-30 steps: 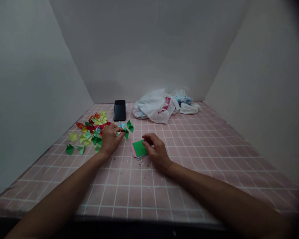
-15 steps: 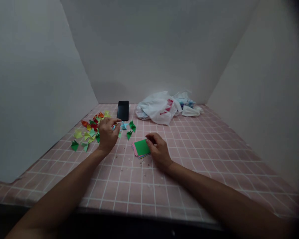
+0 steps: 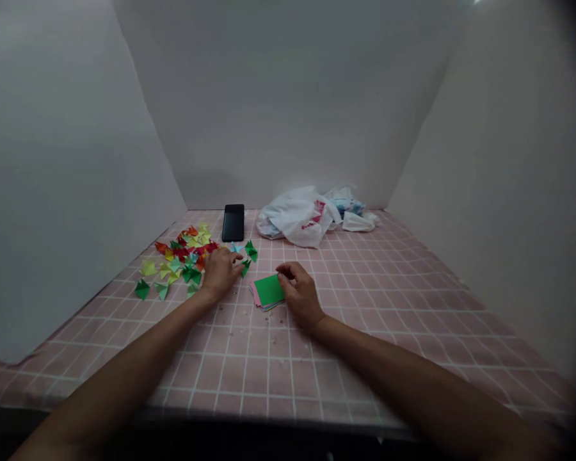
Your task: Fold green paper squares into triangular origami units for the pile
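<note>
The left hand (image 3: 219,272) is closing from its earlier spread, fingers curled low beside the green paper triangles (image 3: 246,267), while the right hand (image 3: 299,294) is curving half-closed at the right edge of the paper stack (image 3: 267,292), its grip unclear.

Left hand: the left hand (image 3: 221,272), palm down and fingers forward, just beside a small green folded paper piece (image 3: 245,267).

Right hand: the right hand (image 3: 300,294), fingers curled, its fingertips (image 3: 281,274) at the right edge of the paper stack.

Paper stack: a stack of square origami paper (image 3: 269,290), green sheet on top, pink and other colours showing beneath, edges slightly fanned, flat on the pink-gridded desk (image 3: 326,365) between the hands.

Folded pieces: a loose scatter of pointed folded paper pieces (image 3: 182,256) in red, orange, yellow, lime, green and pale blue, spread left of the left hand.
</note>
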Demonstrator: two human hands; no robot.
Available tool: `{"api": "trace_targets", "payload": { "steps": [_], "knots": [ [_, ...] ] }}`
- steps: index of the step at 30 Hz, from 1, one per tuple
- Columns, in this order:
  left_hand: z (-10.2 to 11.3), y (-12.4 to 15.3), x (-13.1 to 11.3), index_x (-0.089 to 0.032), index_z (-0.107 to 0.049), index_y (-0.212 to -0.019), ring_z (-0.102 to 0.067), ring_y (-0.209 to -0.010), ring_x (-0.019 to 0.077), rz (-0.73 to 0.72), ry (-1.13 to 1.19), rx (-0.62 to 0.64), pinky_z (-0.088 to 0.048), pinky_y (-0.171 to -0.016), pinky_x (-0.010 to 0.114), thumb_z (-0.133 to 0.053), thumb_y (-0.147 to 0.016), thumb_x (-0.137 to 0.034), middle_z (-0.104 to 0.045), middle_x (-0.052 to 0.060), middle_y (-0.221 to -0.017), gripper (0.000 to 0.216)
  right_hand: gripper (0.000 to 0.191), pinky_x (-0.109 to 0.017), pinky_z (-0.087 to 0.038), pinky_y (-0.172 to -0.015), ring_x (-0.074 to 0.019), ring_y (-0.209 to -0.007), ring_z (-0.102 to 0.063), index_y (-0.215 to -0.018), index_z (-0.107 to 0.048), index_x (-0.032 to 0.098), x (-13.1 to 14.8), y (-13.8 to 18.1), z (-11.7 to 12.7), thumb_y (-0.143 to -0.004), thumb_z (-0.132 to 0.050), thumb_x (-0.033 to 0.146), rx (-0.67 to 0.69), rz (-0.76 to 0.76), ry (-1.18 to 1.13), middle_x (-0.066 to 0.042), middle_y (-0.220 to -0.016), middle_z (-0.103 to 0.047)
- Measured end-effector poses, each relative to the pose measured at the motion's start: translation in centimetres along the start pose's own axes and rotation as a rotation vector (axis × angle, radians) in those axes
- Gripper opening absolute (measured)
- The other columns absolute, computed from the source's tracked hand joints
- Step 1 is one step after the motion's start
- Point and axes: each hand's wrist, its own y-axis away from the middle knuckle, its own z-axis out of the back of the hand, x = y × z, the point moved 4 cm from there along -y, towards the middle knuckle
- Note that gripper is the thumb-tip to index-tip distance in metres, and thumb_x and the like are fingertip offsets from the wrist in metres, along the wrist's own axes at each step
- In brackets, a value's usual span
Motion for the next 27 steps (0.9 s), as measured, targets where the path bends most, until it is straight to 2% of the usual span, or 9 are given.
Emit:
{"api": "trace_targets", "payload": {
  "steps": [5,11,15,21,27],
  "knots": [
    [0.0,-0.6,-0.6,-0.021,-0.081,-0.090,-0.067,-0.100,0.0319,-0.020,-0.045,0.089,-0.042,-0.087,0.043,-0.061,-0.085,-0.019,-0.078,0.011,-0.100,0.020,0.010,-0.035,-0.049,-0.079,-0.0218,-0.088,-0.062,-0.090,-0.062,0.020,0.0,0.1,-0.1,-0.086,-0.053,0.019,0.012,-0.002,-0.003,-0.007,-0.091,-0.065],
    [1.0,-1.9,-0.3,-0.022,-0.079,-0.097,-0.070,-0.096,0.0278,-0.002,-0.092,0.094,-0.044,-0.081,0.036,-0.058,-0.086,-0.022,-0.080,0.008,-0.100,0.023,0.010,-0.035,-0.049,-0.079,-0.0214,-0.088,-0.063,-0.090,-0.063,0.020,0.1,0.1,-0.1,-0.086,-0.053,0.019,0.013,-0.009,-0.009,-0.006,-0.092,-0.065],
    [0.5,-2.7,0.1,-0.022,-0.080,-0.095,-0.070,-0.095,0.0281,-0.007,-0.137,0.104,-0.042,-0.079,0.036,-0.057,-0.085,-0.022,-0.080,0.009,-0.098,0.025,0.010,-0.035,-0.049,-0.078,-0.0215,-0.087,-0.063,-0.090,-0.062,0.020,0.1,0.1,0.0,-0.087,-0.053,0.020,0.016,-0.015,-0.009,-0.007,-0.091,-0.065],
    [-1.1,-3.1,0.4,-0.019,-0.081,-0.086,-0.066,-0.098,0.0305,-0.102,-0.175,0.153,-0.041,-0.079,0.039,-0.059,-0.082,-0.020,-0.076,0.012,-0.099,0.023,0.009,-0.035,-0.049,-0.078,-0.0213,-0.086,-0.062,-0.089,-0.062,0.020,0.1,0.2,-0.1,-0.087,-0.053,0.019,0.019,0.001,0.001,-0.006,-0.091,-0.065],
    [-1.0,-3.4,0.1,-0.020,-0.078,-0.076,-0.062,-0.103,0.0311,-0.220,-0.169,0.190,-0.039,-0.089,0.042,-0.060,-0.079,-0.014,-0.073,0.012,-0.096,0.019,0.010,-0.034,-0.049,-0.078,-0.0217,-0.087,-0.063,-0.090,-0.062,0.021,0.0,0.2,-0.2,-0.086,-0.054,0.020,0.024,-0.004,-0.001,-0.006,-0.090,-0.065]
  ]
}}
